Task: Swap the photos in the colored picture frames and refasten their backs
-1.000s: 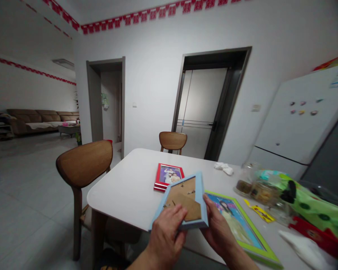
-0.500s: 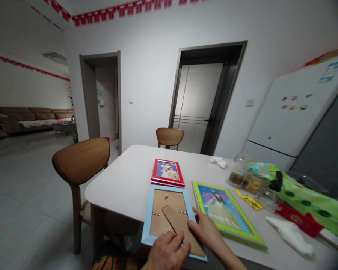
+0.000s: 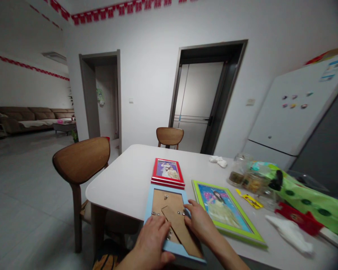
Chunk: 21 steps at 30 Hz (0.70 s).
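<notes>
**Left hand (image 3: 150, 236) and right hand (image 3: 198, 223) rest on a light-blue picture frame (image 3: 148, 204)**

The frame lies face down at the near edge of the worktop (image 3: 121, 176), its cardboard easel stand (image 3: 180, 228) showing. The fingers (image 3: 189, 210) of both hands lie spread on the back, not closed around it. A red picture frame (image 3: 167, 173) sits just beyond, a lime-green picture frame (image 3: 225, 213) just right, and glass jars (image 3: 238, 170) farther off.
</notes>
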{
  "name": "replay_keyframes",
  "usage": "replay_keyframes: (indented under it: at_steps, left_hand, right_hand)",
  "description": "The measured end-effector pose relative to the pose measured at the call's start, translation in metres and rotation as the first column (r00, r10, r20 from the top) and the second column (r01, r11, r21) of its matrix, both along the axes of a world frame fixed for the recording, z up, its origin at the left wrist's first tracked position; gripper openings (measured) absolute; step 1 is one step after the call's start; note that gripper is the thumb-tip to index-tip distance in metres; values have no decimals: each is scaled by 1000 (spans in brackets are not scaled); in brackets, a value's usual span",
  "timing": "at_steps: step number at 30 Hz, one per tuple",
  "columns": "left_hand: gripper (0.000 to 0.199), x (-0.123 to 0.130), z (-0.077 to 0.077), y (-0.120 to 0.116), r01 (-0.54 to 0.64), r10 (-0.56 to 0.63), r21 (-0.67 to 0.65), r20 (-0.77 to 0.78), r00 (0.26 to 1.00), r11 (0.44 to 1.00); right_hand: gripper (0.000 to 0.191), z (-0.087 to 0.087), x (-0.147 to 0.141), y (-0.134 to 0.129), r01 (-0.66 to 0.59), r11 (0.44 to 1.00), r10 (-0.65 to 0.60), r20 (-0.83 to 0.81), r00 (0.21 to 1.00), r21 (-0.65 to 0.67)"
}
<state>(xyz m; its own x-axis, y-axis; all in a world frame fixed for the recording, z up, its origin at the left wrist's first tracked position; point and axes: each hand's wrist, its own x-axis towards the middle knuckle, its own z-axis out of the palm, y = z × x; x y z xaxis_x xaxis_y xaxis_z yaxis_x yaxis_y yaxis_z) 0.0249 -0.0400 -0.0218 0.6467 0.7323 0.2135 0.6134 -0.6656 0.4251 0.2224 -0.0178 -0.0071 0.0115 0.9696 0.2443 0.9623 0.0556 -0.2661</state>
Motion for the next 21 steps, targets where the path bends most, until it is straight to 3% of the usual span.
replay_keyframes:
  at_steps: [5,11,15,18,21]
  left_hand:
    - [31,-16,12,6,-5,0,-93,-45,999,996]
    - [34,-18,12,6,-6,5,-93,-8,1000,996]
    - [37,-22,6,10,-11,13,-69,23,1000,998]
    - [33,-21,8,11,-26,27,-65,25,999,998]
    - [29,-19,10,11,-35,37,-77,30,999,996]
  right_hand:
    - [24,-6,-2,11,-19,999,19,-6,1000,-46]
    - [26,-4,-4,9,5,1000,-5,-25,1000,-1]
    - [28,-2,-12,-8,-179,983,185,-160,970,51]
    - [26,-1,-25,-20,-386,922,367,-268,891,-20]
    - [18,-3,-37,-21,-447,893,407,-331,852,-53]
